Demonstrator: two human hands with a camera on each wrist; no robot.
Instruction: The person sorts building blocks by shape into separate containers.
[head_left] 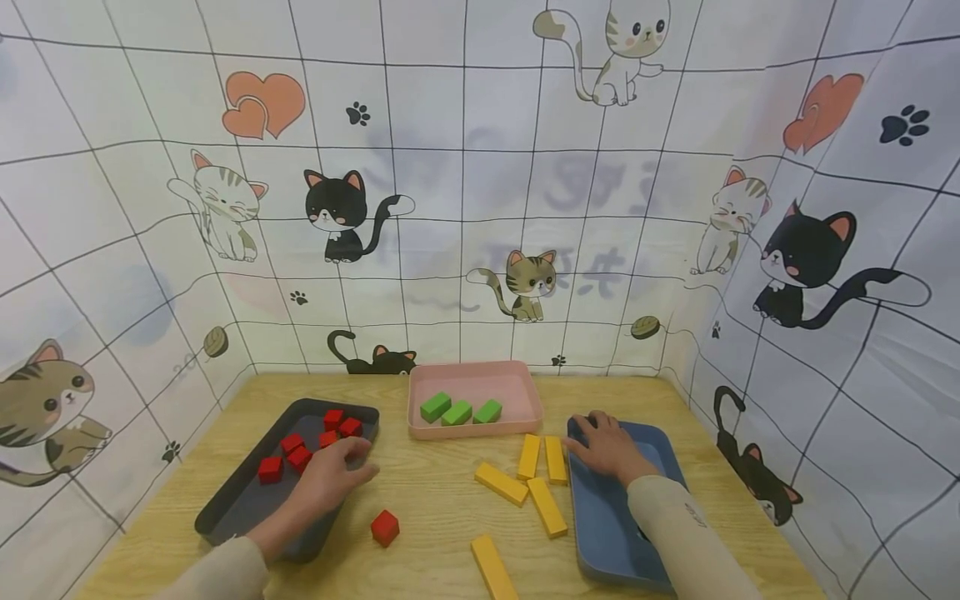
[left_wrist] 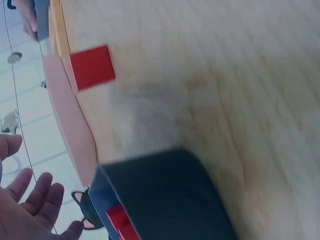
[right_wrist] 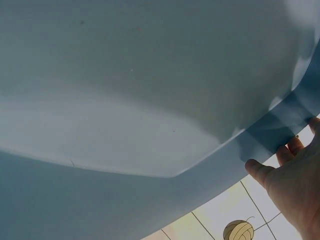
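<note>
Your left hand rests over the near right edge of the black tray, fingers loosely spread and holding nothing; red cubes lie in the tray just beyond your fingertips, and one red cube sits on the wooden table near your wrist. Your right hand lies flat, fingers straight, on the far left corner of the blue tray, beside yellow blocks.
</note>
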